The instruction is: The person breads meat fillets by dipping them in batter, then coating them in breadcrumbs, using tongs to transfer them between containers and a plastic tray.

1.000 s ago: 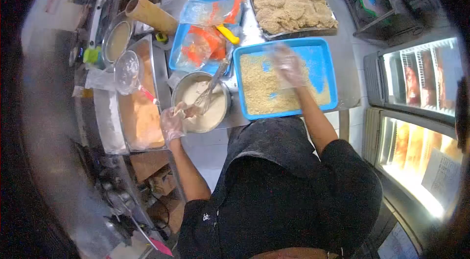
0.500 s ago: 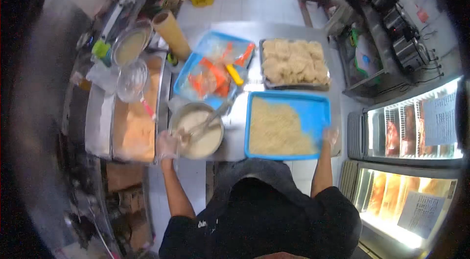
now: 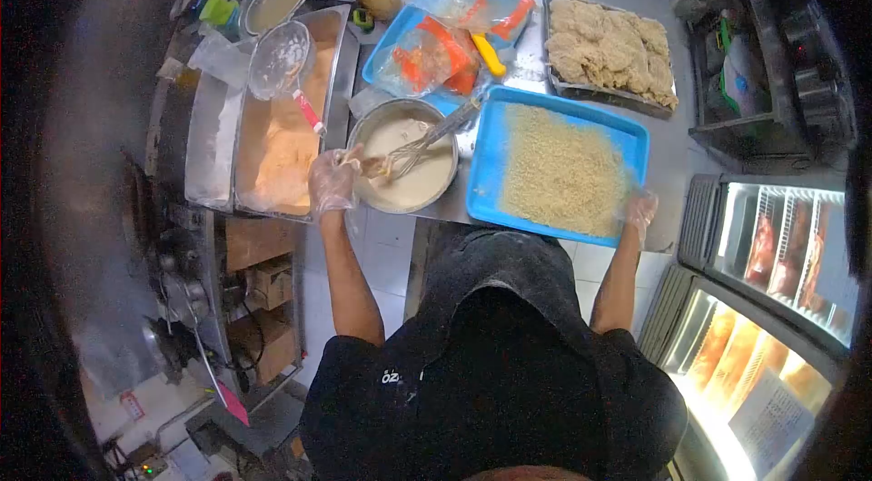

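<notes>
My left hand, in a clear plastic glove, is closed at the left rim of a metal bowl of pale batter. Its fingers hold a batter-coated piece of food over the batter. A wire whisk leans in the bowl, its handle toward the blue tray. Pale breadcrumbs are spread over the middle and right of that tray. Also gloved, my right hand grips the tray at its lower right edge.
Left of the bowl stands a metal pan of orange flour, with a strainer over it. Behind are another blue tray with plastic bags, a yellow-handled tool and a tray of breaded pieces. Lit fridges stand at right.
The breadcrumbs have shifted from the tray's left side toward its right, and the tray now sits angled. My left hand stays by the bowl. The whole view has tilted downward.
</notes>
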`<control>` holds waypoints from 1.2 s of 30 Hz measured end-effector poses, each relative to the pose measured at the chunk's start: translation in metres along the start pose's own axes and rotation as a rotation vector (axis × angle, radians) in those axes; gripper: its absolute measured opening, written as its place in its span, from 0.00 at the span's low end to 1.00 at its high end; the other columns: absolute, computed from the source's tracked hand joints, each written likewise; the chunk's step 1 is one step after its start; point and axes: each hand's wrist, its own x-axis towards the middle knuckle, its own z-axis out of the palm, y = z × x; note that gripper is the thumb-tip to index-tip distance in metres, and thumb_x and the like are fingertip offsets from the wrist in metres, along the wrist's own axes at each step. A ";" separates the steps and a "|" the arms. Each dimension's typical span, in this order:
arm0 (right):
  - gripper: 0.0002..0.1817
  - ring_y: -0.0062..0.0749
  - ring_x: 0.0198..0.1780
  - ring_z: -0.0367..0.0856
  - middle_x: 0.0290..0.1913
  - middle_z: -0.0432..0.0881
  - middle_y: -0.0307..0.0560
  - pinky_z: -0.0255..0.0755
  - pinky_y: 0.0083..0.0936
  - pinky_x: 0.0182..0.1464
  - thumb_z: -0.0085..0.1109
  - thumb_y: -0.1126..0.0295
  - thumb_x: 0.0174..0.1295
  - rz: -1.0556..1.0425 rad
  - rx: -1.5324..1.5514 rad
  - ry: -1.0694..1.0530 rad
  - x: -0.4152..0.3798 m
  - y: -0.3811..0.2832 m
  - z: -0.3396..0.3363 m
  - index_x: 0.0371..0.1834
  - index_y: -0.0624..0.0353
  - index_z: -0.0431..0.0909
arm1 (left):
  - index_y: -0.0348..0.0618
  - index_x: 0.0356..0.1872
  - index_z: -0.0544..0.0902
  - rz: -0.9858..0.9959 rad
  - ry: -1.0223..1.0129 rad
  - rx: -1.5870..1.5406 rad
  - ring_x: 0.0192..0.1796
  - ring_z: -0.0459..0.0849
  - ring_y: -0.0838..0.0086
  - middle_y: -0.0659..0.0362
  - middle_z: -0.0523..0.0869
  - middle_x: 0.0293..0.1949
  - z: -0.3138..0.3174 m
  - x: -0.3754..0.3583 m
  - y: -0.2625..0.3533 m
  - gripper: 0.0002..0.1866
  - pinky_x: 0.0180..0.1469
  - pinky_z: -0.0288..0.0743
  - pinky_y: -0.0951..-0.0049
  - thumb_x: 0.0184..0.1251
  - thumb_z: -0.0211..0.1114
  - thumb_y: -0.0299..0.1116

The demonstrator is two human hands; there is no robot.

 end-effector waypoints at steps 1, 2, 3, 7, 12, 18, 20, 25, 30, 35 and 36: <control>0.12 0.33 0.38 0.77 0.36 0.80 0.45 0.71 0.30 0.42 0.54 0.63 0.56 -0.031 -0.014 0.012 -0.001 0.002 0.005 0.39 0.59 0.77 | 0.37 0.24 0.81 0.077 0.013 0.009 0.24 0.74 0.77 0.59 0.79 0.20 0.003 0.002 -0.006 0.08 0.29 0.69 0.74 0.44 0.67 0.30; 0.13 0.33 0.38 0.77 0.36 0.80 0.45 0.71 0.29 0.42 0.55 0.63 0.55 -0.068 -0.027 0.025 -0.001 0.005 0.011 0.39 0.59 0.77 | 0.37 0.24 0.81 0.156 0.018 0.016 0.24 0.74 0.78 0.60 0.79 0.20 0.006 0.003 -0.009 0.08 0.29 0.69 0.74 0.44 0.67 0.30; 0.13 0.34 0.38 0.77 0.36 0.80 0.46 0.71 0.28 0.41 0.56 0.63 0.55 -0.109 -0.030 0.047 -0.002 0.009 0.019 0.38 0.59 0.77 | 0.36 0.24 0.80 0.187 0.018 0.023 0.25 0.74 0.78 0.60 0.79 0.21 0.007 0.003 -0.008 0.08 0.30 0.69 0.74 0.44 0.67 0.30; 0.12 0.35 0.37 0.78 0.36 0.81 0.48 0.72 0.28 0.40 0.59 0.64 0.52 -0.223 0.547 0.284 0.019 0.066 0.093 0.36 0.60 0.78 | 0.36 0.27 0.79 0.193 -0.160 0.067 0.29 0.77 0.76 0.57 0.79 0.24 0.022 -0.011 0.022 0.11 0.33 0.70 0.74 0.44 0.68 0.32; 0.11 0.40 0.34 0.80 0.30 0.81 0.49 0.72 0.28 0.40 0.58 0.65 0.52 -0.189 0.488 0.322 -0.001 0.029 0.065 0.33 0.61 0.80 | 0.39 0.33 0.81 0.497 -0.388 0.107 0.32 0.80 0.69 0.53 0.82 0.29 0.061 -0.051 0.085 0.14 0.35 0.72 0.71 0.47 0.69 0.36; 0.16 0.42 0.45 0.77 0.42 0.79 0.53 0.69 0.32 0.47 0.58 0.65 0.53 -0.187 0.175 0.373 -0.046 -0.041 -0.024 0.43 0.61 0.77 | 0.43 0.36 0.82 1.045 -0.606 0.291 0.39 0.81 0.61 0.51 0.83 0.37 0.143 -0.061 0.078 0.11 0.43 0.73 0.66 0.49 0.63 0.29; 0.21 0.44 0.50 0.74 0.48 0.76 0.55 0.66 0.34 0.52 0.58 0.62 0.53 -0.298 0.221 0.398 -0.068 -0.068 -0.045 0.48 0.62 0.74 | 0.43 0.37 0.83 1.015 -0.665 0.261 0.43 0.81 0.62 0.53 0.83 0.38 0.162 -0.061 0.041 0.12 0.46 0.73 0.67 0.48 0.65 0.29; 0.33 0.51 0.60 0.63 0.58 0.67 0.58 0.58 0.38 0.61 0.60 0.53 0.51 -0.509 0.019 0.238 -0.109 -0.088 -0.034 0.55 0.66 0.67 | 0.42 0.42 0.81 0.692 -0.534 0.094 0.42 0.81 0.67 0.53 0.83 0.39 0.132 -0.058 -0.005 0.15 0.47 0.73 0.70 0.50 0.61 0.26; 0.40 0.50 0.63 0.59 0.62 0.61 0.56 0.56 0.40 0.62 0.63 0.51 0.47 -0.725 -0.089 0.134 -0.120 -0.123 -0.007 0.58 0.66 0.63 | 0.38 0.41 0.79 0.377 -0.086 -0.068 0.43 0.81 0.64 0.51 0.82 0.40 0.088 -0.039 -0.061 0.14 0.47 0.73 0.71 0.52 0.61 0.29; 0.35 0.45 0.55 0.68 0.50 0.72 0.54 0.61 0.38 0.57 0.64 0.58 0.46 -0.725 0.057 0.181 -0.079 -0.123 0.032 0.58 0.61 0.65 | 0.38 0.43 0.77 0.288 0.229 -0.265 0.45 0.80 0.66 0.51 0.81 0.41 0.110 -0.008 -0.130 0.15 0.47 0.73 0.73 0.53 0.62 0.28; 0.34 0.44 0.52 0.70 0.47 0.74 0.53 0.62 0.38 0.56 0.64 0.59 0.46 -0.705 0.062 0.225 -0.070 -0.117 0.047 0.57 0.61 0.65 | 0.38 0.44 0.77 0.261 0.219 -0.359 0.45 0.81 0.66 0.51 0.81 0.42 0.116 -0.002 -0.142 0.15 0.47 0.74 0.73 0.53 0.62 0.28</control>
